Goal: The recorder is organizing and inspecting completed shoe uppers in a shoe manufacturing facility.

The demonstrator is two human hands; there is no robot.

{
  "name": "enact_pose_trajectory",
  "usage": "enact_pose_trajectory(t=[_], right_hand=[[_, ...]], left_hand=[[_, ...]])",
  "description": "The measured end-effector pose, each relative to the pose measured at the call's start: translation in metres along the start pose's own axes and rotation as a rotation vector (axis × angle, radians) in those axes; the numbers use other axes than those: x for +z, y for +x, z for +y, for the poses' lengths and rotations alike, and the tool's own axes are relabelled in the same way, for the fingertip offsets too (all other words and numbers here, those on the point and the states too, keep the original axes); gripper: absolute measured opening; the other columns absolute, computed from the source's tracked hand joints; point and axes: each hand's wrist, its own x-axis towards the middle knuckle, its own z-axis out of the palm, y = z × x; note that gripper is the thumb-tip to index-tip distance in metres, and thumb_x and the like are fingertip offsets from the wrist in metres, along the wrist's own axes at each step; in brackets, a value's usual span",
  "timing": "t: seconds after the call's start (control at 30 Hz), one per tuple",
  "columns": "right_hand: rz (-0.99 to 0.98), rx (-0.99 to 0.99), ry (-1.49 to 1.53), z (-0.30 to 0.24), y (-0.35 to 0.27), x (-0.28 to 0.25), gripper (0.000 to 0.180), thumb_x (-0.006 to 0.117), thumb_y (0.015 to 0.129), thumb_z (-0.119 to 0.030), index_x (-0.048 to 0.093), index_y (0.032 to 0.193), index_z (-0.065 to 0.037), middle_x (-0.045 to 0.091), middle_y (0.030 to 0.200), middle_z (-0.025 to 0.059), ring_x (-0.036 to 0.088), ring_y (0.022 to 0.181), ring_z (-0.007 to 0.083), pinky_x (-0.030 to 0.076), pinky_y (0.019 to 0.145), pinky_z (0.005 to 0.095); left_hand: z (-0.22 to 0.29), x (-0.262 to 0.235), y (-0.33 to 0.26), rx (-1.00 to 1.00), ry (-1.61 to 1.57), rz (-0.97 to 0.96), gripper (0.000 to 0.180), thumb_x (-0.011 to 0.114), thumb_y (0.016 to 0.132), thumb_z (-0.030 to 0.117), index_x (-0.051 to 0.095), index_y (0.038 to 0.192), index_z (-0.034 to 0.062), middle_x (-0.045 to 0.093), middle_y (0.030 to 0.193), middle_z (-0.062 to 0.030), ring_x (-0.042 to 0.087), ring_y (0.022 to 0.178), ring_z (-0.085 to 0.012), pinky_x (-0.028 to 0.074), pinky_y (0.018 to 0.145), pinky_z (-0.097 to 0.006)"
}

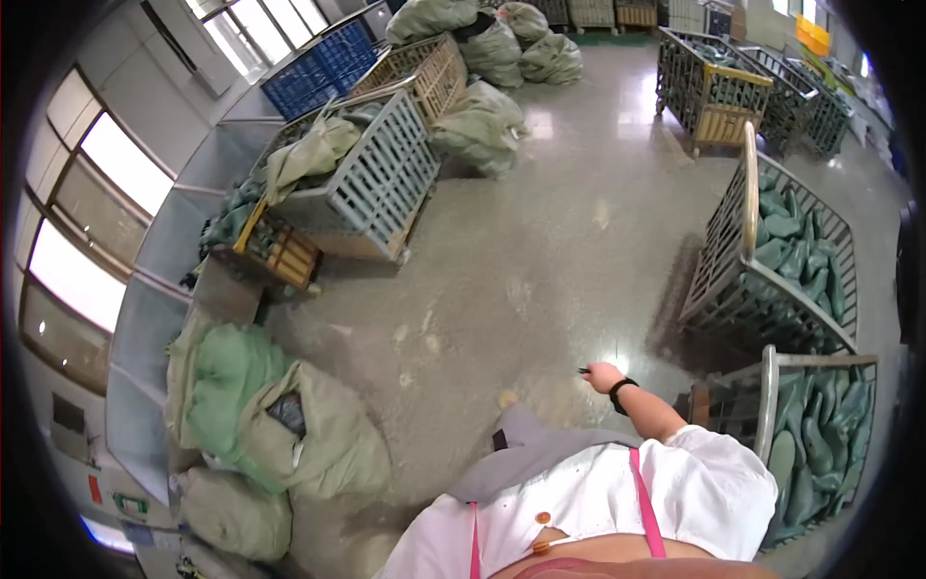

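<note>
My right hand (605, 376) reaches forward over the floor, its fingers closed. A small dark object (584, 371) sticks out from the fingertips, too small to name. Around that wrist is a black band (621, 390). To the right of my arm stands a wheeled cart of green shoe lasts (820, 425), with a second cart of green shoe lasts (793, 241) beyond it; the hand touches neither. My left hand is not in view. A grey apron (540, 458) with pink straps hangs in front of me.
Large pale green sacks (318, 434) sit at the left. Behind them are a grey slatted cart (371, 183), a wooden slatted crate (415, 75) and blue crates (323, 68). More sacks (482, 125) lie at the back. Further carts (719, 92) stand far right.
</note>
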Motion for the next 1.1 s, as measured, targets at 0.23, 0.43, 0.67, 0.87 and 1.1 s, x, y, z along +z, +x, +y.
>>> enact_pose_trajectory(t=[0.23,0.43,0.67,0.87,1.1], right_hand=[[0.001,0.085,0.034,-0.031,0.159,-0.087,0.033,0.052,0.083,-0.035,0.061,0.096,-0.006,0.063,0.091,0.017,0.059,0.086,0.0341,0.046,0.074,0.0415],[-0.123,0.379,0.011,0.01,0.219,-0.13,0.037,0.052,0.082,-0.038,0.061,0.099,-0.006,0.061,0.099,0.0181,0.057,0.095,0.0336,0.045,0.082,0.0422],[-0.043,0.715,0.213,0.067,0.293,-0.136,0.039,0.061,0.077,-0.036,0.062,0.098,-0.003,0.061,0.1,0.0196,0.056,0.098,0.0332,0.044,0.084,0.04],[0.001,0.638,0.218,0.084,0.449,-0.217,0.038,0.06,0.076,-0.036,0.064,0.096,-0.004,0.06,0.1,0.02,0.057,0.096,0.0341,0.045,0.083,0.0405],[0.515,0.224,0.639,0.035,0.641,-0.428,0.031,0.065,0.075,-0.032,0.059,0.083,-0.003,0.06,0.068,0.0091,0.058,0.065,0.0168,0.047,0.06,0.0305]], left_hand=[[0.075,-0.161,0.232,-0.056,0.276,0.052,0.029,0.048,0.084,0.024,0.059,0.101,0.004,0.062,0.094,-0.0168,0.06,0.086,-0.0292,0.047,0.076,-0.04],[0.184,-0.24,0.445,0.046,0.195,0.33,0.029,0.046,0.085,0.027,0.06,0.093,0.0021,0.058,0.095,-0.0228,0.056,0.091,-0.0379,0.045,0.077,-0.044],[0.465,-0.323,0.68,0.305,0.229,0.141,0.025,0.051,0.083,0.02,0.058,0.102,0.0048,0.063,0.094,-0.0141,0.06,0.089,-0.0271,0.047,0.077,-0.036],[0.516,-0.281,0.788,0.319,0.354,-0.26,0.03,0.055,0.079,0.022,0.059,0.104,0.0061,0.063,0.097,-0.0135,0.059,0.092,-0.0278,0.046,0.08,-0.038],[0.652,-0.304,0.939,0.394,0.597,-0.215,0.032,0.058,0.075,0.023,0.061,0.103,0.0086,0.059,0.105,-0.0162,0.054,0.1,-0.0321,0.043,0.087,-0.041]])
